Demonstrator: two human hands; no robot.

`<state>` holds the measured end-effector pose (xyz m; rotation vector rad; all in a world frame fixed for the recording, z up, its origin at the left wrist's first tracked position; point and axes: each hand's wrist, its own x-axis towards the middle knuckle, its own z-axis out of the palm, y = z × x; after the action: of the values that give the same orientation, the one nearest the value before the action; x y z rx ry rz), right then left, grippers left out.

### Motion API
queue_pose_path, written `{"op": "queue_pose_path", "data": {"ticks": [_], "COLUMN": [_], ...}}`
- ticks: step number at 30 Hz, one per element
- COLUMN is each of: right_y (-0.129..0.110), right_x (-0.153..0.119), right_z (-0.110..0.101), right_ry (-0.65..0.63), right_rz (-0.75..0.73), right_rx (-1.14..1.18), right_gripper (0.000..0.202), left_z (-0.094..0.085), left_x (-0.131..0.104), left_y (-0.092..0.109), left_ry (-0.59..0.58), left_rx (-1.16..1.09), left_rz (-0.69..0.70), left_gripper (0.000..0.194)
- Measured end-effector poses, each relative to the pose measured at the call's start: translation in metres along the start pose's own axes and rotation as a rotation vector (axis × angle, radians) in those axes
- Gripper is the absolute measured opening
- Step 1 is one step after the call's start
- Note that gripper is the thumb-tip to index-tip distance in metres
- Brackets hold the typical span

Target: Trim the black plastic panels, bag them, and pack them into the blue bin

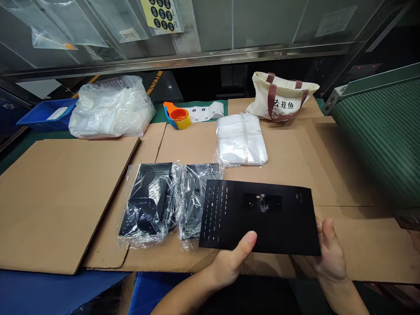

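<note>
A flat black panel with rows of small slots at its left end and a glossy rectangle near its middle is held tilted above the cardboard. My left hand grips its lower edge, thumb on top and fingers hidden beneath. At the right edge my right hand clasps the panel, its thumb raised beside the corner and its fingers partly behind. Just left lie a clear-bagged black panel and another bagged dark part, the latter partly covered by the held panel.
Behind the panel sits a banded stack of clear plastic bags. A cloth tote bag, a tape dispenser and a large plastic bag line the back. Cardboard sheets lie left; a green conveyor belt stands right.
</note>
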<state>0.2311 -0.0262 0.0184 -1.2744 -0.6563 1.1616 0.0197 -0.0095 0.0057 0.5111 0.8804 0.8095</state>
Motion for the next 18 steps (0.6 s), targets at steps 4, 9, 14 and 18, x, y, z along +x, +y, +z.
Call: {"op": "queue_pose_path", "data": {"ticks": [4,9,14,18], "right_y": [-0.012,-0.016,-0.017,-0.017], "right_x": [0.0,0.003,0.002,0.001], "right_z": [0.006,-0.008,-0.008,-0.003], "right_ry": [-0.005,0.005,-0.006,-0.005], "right_rz": [-0.055,-0.159,-0.158,-0.114], "right_rx": [0.026,-0.165,-0.134,-0.008], "right_gripper": [0.047,0.049,0.049,0.061], "left_z": [0.001,0.013,0.023,0.031], "left_x": [-0.002,0.007,0.011,0.01], "left_y": [0.006,0.039,0.054,0.056], "left_ry": [-0.106,-0.049,-0.033,0.0], "left_rx": [0.043,-0.04,-0.04,-0.152], "left_rz": [0.008,0.342,0.275,0.179], "left_gripper": [0.024,0.042,0.037,0.037]}}
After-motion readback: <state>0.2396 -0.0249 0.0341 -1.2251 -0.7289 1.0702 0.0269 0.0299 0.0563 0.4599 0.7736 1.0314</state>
